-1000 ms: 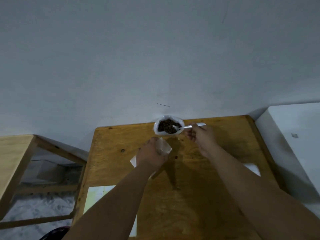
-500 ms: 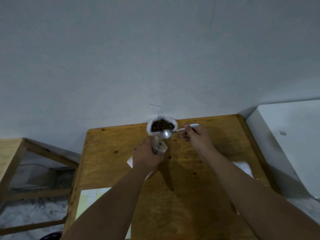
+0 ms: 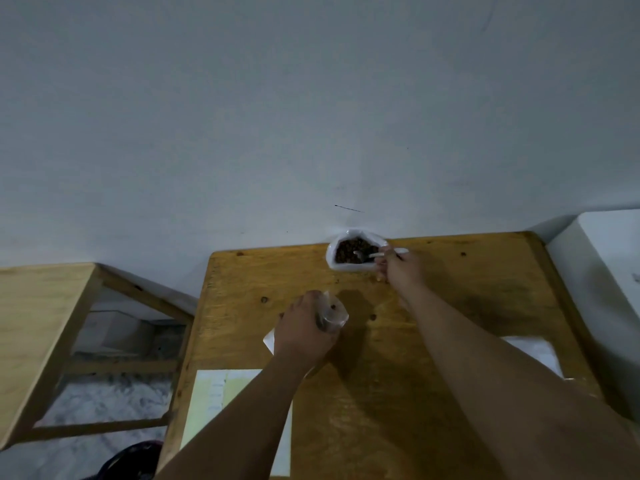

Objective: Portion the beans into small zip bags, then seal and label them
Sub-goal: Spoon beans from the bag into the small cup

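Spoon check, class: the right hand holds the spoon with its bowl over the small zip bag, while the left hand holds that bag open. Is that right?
Not quite. In the head view the right hand holds the spoon with its bowl down in the big bag of beans, not over the small zip bag. The left hand does hold that bag open.
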